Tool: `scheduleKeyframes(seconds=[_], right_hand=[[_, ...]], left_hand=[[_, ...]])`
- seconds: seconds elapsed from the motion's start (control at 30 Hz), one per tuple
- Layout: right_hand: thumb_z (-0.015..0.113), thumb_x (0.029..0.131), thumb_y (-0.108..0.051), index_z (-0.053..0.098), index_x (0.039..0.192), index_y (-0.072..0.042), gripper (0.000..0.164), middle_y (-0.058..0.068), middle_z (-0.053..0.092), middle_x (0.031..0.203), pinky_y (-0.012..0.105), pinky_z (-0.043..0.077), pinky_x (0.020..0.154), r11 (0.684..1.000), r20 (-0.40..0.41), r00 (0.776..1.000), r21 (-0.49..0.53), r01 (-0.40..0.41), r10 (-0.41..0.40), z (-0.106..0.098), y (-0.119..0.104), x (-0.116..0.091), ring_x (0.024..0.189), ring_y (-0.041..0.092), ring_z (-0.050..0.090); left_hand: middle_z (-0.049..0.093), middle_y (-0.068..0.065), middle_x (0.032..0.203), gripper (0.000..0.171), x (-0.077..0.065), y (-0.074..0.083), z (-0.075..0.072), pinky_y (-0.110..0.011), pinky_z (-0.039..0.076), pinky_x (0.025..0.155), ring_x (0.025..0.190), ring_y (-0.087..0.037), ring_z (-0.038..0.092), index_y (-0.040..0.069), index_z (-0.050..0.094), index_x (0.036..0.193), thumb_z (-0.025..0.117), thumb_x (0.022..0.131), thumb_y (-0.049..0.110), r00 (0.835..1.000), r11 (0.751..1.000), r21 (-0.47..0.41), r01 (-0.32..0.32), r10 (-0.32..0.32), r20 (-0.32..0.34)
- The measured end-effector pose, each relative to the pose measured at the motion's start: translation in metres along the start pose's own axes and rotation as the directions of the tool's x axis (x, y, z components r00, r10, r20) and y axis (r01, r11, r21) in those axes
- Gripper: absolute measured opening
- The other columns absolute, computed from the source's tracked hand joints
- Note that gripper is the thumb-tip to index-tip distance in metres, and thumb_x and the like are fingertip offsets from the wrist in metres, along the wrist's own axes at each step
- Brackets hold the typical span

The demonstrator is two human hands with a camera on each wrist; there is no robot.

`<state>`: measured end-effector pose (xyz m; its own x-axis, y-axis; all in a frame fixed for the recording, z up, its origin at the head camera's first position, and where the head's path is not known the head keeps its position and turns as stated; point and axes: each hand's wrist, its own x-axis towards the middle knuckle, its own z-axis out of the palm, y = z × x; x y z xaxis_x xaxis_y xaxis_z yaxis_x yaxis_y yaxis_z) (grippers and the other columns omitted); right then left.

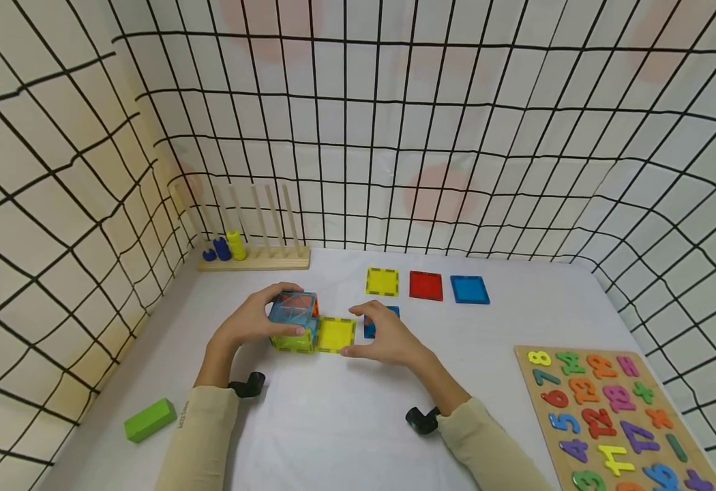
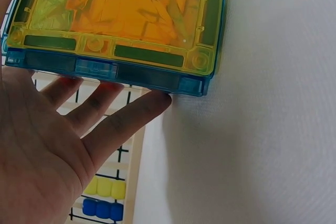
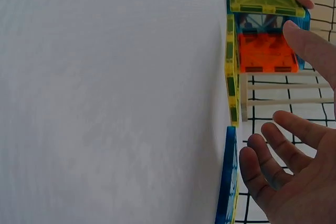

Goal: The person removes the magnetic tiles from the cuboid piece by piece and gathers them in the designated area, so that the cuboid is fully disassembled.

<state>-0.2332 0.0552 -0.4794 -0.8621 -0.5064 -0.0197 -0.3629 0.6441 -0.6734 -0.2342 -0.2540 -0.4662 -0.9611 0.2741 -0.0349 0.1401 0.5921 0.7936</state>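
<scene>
In the head view my left hand (image 1: 250, 320) grips a small box of see-through magnetic tiles (image 1: 293, 310), thumb along the yellow front and fingers over the far side. Its walls show blue, yellow and orange, with a pale blue top. Against the box's right side lies a flat yellow tile (image 1: 336, 335). My right hand (image 1: 389, 337) is by that tile's right edge, thumb near its front corner, fingers spread in the right wrist view. Partly hidden behind this hand, a blue tile (image 1: 392, 313) lies flat on the table.
Farther back lie yellow (image 1: 382, 281), red (image 1: 425, 286) and blue (image 1: 470, 290) tiles in a row. A wooden peg rack (image 1: 272, 259) with beads stands at back left. Front left is a green block (image 1: 150, 420); at right, a number board (image 1: 539, 392). Black-grid netting (image 1: 346, 136) surrounds the table.
</scene>
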Motion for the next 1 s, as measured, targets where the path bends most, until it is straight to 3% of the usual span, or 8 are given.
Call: scheduleKeyframes(seconds=[0.2,0.53,0.77,1.0], right_hand=[[0.085,0.079,-0.054,0.057,0.146,-0.016,0.083,0.004,0.056,0.142,0.039,0.054,0.096,1.0,0.016,1.0,0.007,0.018,-0.018,0.007,-0.002,0.004,0.112,0.021,0.054],[0.086,0.079,-0.05,0.057,0.145,-0.014,0.08,0.004,0.058,0.138,0.038,0.053,0.096,0.999,0.017,0.999,-0.004,0.039,-0.039,0.013,-0.005,0.009,0.11,0.021,0.054],[0.087,0.078,-0.049,0.057,0.146,-0.014,0.082,0.004,0.057,0.141,0.042,0.053,0.105,0.999,0.035,0.999,-0.041,0.024,-0.022,0.015,-0.009,0.015,0.116,0.022,0.055],[0.086,0.078,-0.05,0.057,0.146,-0.013,0.082,0.006,0.057,0.142,0.044,0.049,0.112,0.989,0.057,0.998,-0.145,0.025,-0.017,0.019,-0.012,0.024,0.124,0.022,0.056]], left_hand=[[0.057,-0.005,0.145,0.08,-0.001,0.001,0.001,-0.059,0.046,0.11,0.132,-0.033,0.051,0.031,0.052,0.144,0.09,0.076,0.048,1.0,1.0,0.003,-0.003,0.003,0.009],[0.057,-0.005,0.146,0.079,-0.001,0.001,0.0,-0.06,0.045,0.111,0.132,-0.033,0.051,0.032,0.052,0.144,0.089,0.077,0.048,1.0,1.0,0.007,-0.022,0.022,0.011],[0.058,-0.004,0.144,0.078,0.001,-0.002,0.0,-0.059,0.045,0.111,0.131,-0.032,0.052,0.033,0.052,0.144,0.089,0.076,0.047,1.0,1.0,0.003,-0.024,0.024,0.007],[0.058,-0.004,0.143,0.077,0.0,0.0,0.0,-0.058,0.046,0.109,0.129,-0.032,0.052,0.032,0.052,0.143,0.089,0.077,0.046,1.0,1.0,-0.002,-0.029,0.029,0.01]])
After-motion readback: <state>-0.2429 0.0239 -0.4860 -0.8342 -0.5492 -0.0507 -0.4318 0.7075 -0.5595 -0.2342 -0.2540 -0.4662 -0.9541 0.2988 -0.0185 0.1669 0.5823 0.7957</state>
